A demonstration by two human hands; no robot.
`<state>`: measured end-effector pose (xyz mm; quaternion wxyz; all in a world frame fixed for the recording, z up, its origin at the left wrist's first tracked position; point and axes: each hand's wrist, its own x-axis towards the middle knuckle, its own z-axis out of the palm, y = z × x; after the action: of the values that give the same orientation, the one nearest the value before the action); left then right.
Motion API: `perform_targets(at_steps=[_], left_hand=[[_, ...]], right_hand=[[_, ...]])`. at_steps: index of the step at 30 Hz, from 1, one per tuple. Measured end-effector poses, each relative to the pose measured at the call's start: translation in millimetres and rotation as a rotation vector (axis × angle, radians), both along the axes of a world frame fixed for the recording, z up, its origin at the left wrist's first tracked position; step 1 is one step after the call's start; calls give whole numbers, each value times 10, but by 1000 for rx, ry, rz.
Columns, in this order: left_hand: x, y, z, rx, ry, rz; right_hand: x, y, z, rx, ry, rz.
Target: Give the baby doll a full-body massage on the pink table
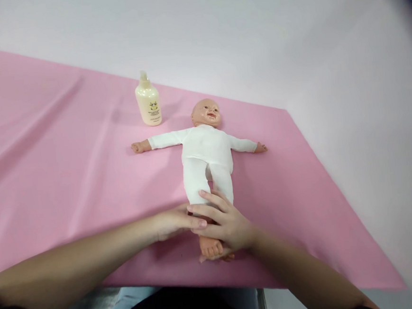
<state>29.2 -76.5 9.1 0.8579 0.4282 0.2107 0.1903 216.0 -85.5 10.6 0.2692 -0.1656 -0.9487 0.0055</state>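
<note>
Doll (205,149): on its back on the pink sheet (69,184), long axis running away from me, head far, feet near, arms spread. Both my hands meet at its lower legs. Right hand (225,222): fingers loosely curled over the shins and ankles. Left hand (174,222): closed around the leg from the left side. Lotion bottle (148,102): upright, beyond the doll's arm, well apart from both hands.

White-clad doll (205,149); pink sheet (68,175); cream bottle (148,102).
</note>
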Motion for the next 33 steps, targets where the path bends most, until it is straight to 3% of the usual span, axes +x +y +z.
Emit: perform_targets(at_steps=[10,19,27,33], left_hand=[[-2,42,29,-52,-101,-39],[-24,70,-89,-35,-111,-58],[-18,57,-42,-36,-2,12],[-8,46,-110,-95,-35,63]], right_hand=[[40,40,22,-22,66,127],[28,-10,34,-7,265,183],[2,-17,82,29,312,201],[15,-9,66,3,271,177]])
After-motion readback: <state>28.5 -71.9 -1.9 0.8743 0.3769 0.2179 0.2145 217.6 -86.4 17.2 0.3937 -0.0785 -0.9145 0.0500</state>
